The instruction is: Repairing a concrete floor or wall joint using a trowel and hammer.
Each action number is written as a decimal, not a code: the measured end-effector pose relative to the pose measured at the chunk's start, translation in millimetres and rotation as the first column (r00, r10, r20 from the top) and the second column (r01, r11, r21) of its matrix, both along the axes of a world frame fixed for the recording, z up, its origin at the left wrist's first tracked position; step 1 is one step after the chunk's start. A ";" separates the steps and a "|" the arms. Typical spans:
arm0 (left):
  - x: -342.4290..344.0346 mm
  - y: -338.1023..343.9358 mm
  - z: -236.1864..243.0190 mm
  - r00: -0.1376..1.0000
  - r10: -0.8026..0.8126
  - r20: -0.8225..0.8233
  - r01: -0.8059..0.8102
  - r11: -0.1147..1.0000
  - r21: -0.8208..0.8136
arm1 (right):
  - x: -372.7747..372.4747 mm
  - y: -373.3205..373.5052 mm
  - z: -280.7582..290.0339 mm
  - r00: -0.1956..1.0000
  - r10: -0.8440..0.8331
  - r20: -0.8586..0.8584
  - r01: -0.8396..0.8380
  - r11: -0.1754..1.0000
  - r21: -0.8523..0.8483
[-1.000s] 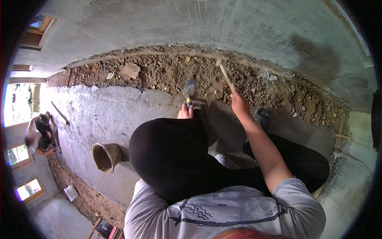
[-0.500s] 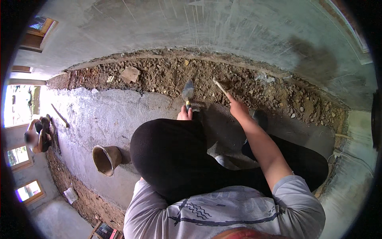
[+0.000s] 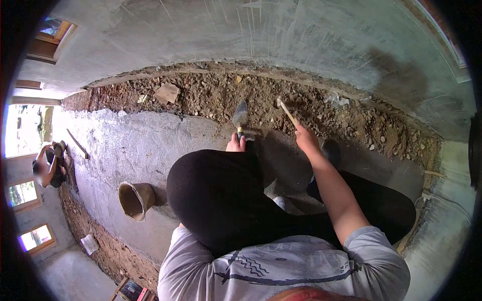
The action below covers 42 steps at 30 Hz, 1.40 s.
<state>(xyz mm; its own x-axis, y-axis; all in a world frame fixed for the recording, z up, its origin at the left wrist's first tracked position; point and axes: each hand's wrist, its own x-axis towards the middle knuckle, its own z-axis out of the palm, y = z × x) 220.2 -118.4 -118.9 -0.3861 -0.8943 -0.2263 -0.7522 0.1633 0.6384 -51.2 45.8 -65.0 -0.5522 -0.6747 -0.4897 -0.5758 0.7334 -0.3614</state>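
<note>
My left hand (image 3: 236, 143) is closed round the dark handle of a pointing trowel (image 3: 240, 114). Its grey blade points away from me over the loose earth and stones (image 3: 211, 95) along the wall. To its right, my right hand (image 3: 307, 138) grips a pale wooden-handled tool (image 3: 287, 112). The small blunt end of this tool is at the rubble; I cannot make out its exact kind. Both hands are near the line where the grey floor slab (image 3: 150, 135) meets the earth strip, in front of my bent knees.
A bucket (image 3: 136, 200) stands on the slab to the left. A flat brown piece (image 3: 167, 93) and crumpled clear plastic (image 3: 336, 99) lie on the rubble. Farther left are a stick (image 3: 77, 144) and a crouching person (image 3: 49, 165). The grey wall (image 3: 301, 45) rises beyond the earth.
My right hand and its tool have shifted slightly right and a little toward me. The trowel stays almost in place in my left hand.
</note>
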 end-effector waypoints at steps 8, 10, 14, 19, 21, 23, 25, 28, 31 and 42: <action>-4.4 0.1 -7.5 1.000 -0.017 -0.007 0.017 1.000 0.010 | 2.5 6.2 3.3 0.978 -0.173 0.114 0.162 0.982 0.100; -6.0 0.9 -15.0 0.999 -0.033 -0.018 0.034 0.999 0.013 | 1.5 9.9 4.7 0.989 -0.133 0.064 0.130 0.990 0.047; 12.1 -20.6 -45.4 0.997 -0.039 -0.065 0.038 0.999 -0.019 | -1.0 12.9 12.6 0.963 -0.212 0.165 0.228 0.969 -0.090; 22.3 -29.7 -30.8 0.922 0.096 -0.376 0.054 0.928 0.369 | 0.3 38.2 21.1 0.864 -0.450 0.223 0.490 0.853 -0.177; 12.9 -28.8 -14.3 0.919 -0.029 -0.394 0.161 0.938 0.307 | -17.9 63.4 13.0 0.783 -0.555 0.280 0.611 0.770 -0.182; 30.7 -37.2 13.9 0.924 -0.066 -0.376 0.187 0.937 0.294 | -27.6 66.5 23.5 0.684 -0.635 0.358 0.715 0.682 -0.155; 43.7 -44.1 40.9 0.932 -0.093 -0.351 0.202 0.935 0.291 | -32.7 71.8 38.3 0.535 -0.680 0.501 0.822 0.557 -0.122; 67.8 -65.0 85.2 0.940 -0.129 -0.315 0.213 0.945 0.250 | -25.6 69.9 48.2 0.409 -0.715 0.567 0.862 0.506 0.017; 74.5 -86.0 129.9 0.942 -0.193 -0.274 0.256 0.942 0.217 | -9.1 73.7 23.9 0.317 -0.705 0.634 0.896 0.441 0.043; 58.7 -258.4 379.3 0.777 -0.537 0.329 0.423 0.832 0.359 | 43.5 5.7 4.4 0.565 -0.652 0.505 0.822 0.491 -0.287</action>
